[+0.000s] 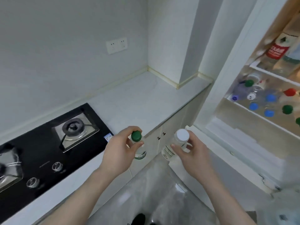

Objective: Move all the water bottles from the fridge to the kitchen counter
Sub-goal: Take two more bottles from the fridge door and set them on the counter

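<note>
A clear green-capped bottle (pixel 137 143) and a clear white-capped bottle (pixel 177 143) are held upright just off the white counter's (pixel 138 101) front edge, while more capped bottles (pixel 266 103) are seen standing in the open fridge (pixel 235 98).

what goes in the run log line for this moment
left hand: holds green-cap bottle | right hand: holds white-cap bottle | counter: no bottles | fridge: open

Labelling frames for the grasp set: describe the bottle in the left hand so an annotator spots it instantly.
Start at the black stove on the counter. Just past its right end, over the counter edge, the left hand holds a clear bottle by its neck. Its green cap sets it apart from the white-capped bottle in the right hand.
</note>
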Available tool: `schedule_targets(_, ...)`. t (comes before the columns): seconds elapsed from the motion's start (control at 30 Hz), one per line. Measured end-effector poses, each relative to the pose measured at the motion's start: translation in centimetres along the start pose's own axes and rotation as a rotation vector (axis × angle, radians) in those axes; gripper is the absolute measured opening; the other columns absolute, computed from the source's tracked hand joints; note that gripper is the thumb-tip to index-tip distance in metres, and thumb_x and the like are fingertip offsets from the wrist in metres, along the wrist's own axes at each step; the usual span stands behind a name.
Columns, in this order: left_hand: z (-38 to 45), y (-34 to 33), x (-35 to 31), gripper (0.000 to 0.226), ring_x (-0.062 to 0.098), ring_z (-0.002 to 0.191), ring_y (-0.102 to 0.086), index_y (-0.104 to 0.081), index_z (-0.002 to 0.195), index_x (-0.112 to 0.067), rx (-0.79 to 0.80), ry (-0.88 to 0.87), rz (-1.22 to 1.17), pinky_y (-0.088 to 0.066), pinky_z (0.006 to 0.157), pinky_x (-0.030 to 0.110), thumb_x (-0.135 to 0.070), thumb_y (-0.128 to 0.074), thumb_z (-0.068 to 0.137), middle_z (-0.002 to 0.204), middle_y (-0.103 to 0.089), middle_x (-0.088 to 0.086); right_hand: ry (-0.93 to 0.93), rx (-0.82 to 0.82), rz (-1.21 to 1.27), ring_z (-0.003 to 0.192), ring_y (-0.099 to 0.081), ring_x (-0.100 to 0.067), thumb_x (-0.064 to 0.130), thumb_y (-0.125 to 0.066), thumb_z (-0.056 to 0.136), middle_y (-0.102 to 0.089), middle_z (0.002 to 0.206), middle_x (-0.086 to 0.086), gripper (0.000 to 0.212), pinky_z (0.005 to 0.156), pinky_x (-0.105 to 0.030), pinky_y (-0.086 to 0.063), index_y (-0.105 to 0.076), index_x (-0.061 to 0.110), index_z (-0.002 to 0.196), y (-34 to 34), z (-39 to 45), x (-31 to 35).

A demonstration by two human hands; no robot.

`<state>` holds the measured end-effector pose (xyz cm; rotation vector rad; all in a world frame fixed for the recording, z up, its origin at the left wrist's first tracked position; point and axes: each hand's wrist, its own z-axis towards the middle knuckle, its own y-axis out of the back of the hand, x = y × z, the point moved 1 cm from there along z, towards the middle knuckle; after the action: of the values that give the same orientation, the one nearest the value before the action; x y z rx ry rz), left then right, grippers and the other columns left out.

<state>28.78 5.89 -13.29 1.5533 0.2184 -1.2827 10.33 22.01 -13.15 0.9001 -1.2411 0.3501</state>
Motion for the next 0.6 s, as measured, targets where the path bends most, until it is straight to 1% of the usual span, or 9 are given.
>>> schedule_targets(0.07,-1.0,0.8,0.5,0.03,0.013,0.07,-0.062,-0.064,0.108,-0.037,-0.041,0.05,0.028,-0.058,0.065,0.038,-0.019,-0.079,0.089,0.096,-0.063,-0.024,0.022,0.064,0.01,0.101,-0.064,-0.003,0.022,-0.082,0.088,-0.07,0.102,0.027,0.032,0.093,-0.029,-0.052,-0.064,0.045,0.101,-0.7,0.9,-0.4)
schedule_targets(0.1,-1.6,1.3,0.7,0.031,0.011,0.069,-0.061,-0.065,0.108,-0.038,-0.064,0.074,0.048,-0.057,0.066,0.035,-0.019,-0.08,0.088,0.093,-0.063,-0.024,0.034,0.098,0.021,0.1,-0.064,-0.002,0.023,-0.082,0.088,-0.07,0.102,0.027,0.032,0.092,-0.026,-0.051,-0.064,0.045,0.101,-1.1,1.2,-0.5)
schedule_targets(0.17,-3.2,2.3,1.1,0.032,0.011,0.072,-0.061,-0.065,0.107,-0.038,-0.131,0.116,0.078,-0.054,0.068,0.03,-0.018,-0.081,0.087,0.092,-0.064,-0.022,0.062,0.171,0.017,0.101,-0.063,0.006,0.024,-0.083,0.087,-0.069,0.101,0.033,0.034,0.088,-0.019,-0.047,-0.062,0.047,0.101,-2.1,1.7,-0.2)
schedule_targets(0.2,-4.2,3.0,1.3,0.032,0.011,0.073,-0.061,-0.065,0.107,-0.038,-0.17,0.139,0.093,-0.053,0.068,0.029,-0.019,-0.081,0.087,0.093,-0.065,-0.021,0.079,0.207,0.01,0.102,-0.064,0.006,0.024,-0.084,0.086,-0.069,0.101,0.033,0.034,0.088,-0.018,-0.048,-0.062,0.046,0.101,-2.8,1.9,-0.1)
schedule_targets(0.23,-5.2,3.8,1.5,0.032,0.011,0.074,-0.061,-0.065,0.107,-0.038,-0.204,0.163,0.105,-0.052,0.069,0.028,-0.019,-0.081,0.087,0.093,-0.066,-0.019,0.094,0.238,0.008,0.103,-0.065,0.004,0.025,-0.084,0.086,-0.07,0.102,0.031,0.034,0.09,-0.021,-0.049,-0.063,0.045,0.102,-3.6,2.0,0.1)
schedule_targets(0.3,-7.0,5.1,1.9,0.032,0.01,0.075,-0.061,-0.065,0.106,-0.039,-0.257,0.199,0.121,-0.052,0.069,0.029,-0.02,-0.082,0.086,0.093,-0.066,-0.019,0.109,0.298,0.002,0.105,-0.065,0.001,0.03,-0.084,0.085,-0.071,0.104,0.029,0.033,0.091,-0.026,-0.051,-0.064,0.047,0.104,-5.2,2.1,0.5)
schedule_targets(0.4,-10.2,7.4,2.4,0.032,0.01,0.076,-0.061,-0.064,0.106,-0.04,-0.342,0.261,0.135,-0.052,0.068,0.03,-0.022,-0.082,0.086,0.095,-0.065,-0.022,0.167,0.418,-0.015,0.103,-0.06,0.012,0.032,-0.083,0.086,-0.067,0.104,0.037,0.032,0.085,-0.016,-0.046,-0.062,0.05,0.101,-8.3,1.8,2.4)
schedule_targets(0.53,-15.4,11.3,3.7,0.033,0.011,0.076,-0.062,-0.064,0.106,-0.041,-0.485,0.349,0.154,-0.056,0.071,0.037,-0.021,-0.082,0.086,0.096,-0.067,-0.019,0.258,0.572,-0.006,0.102,-0.063,0.009,0.027,-0.083,0.087,-0.068,0.102,0.036,0.034,0.085,-0.015,-0.048,-0.062,0.049,0.102,-13.5,0.2,5.9)
schedule_targets(0.6,-18.0,13.1,4.2,0.033,0.012,0.076,-0.062,-0.064,0.106,-0.042,-0.546,0.385,0.164,-0.056,0.071,0.038,-0.022,-0.081,0.086,0.095,-0.068,-0.018,0.301,0.644,0.001,0.101,-0.061,0.013,0.027,-0.082,0.088,-0.066,0.102,0.04,0.036,0.08,-0.007,-0.045,-0.06,0.051,0.103,-16.0,-1.2,7.7)
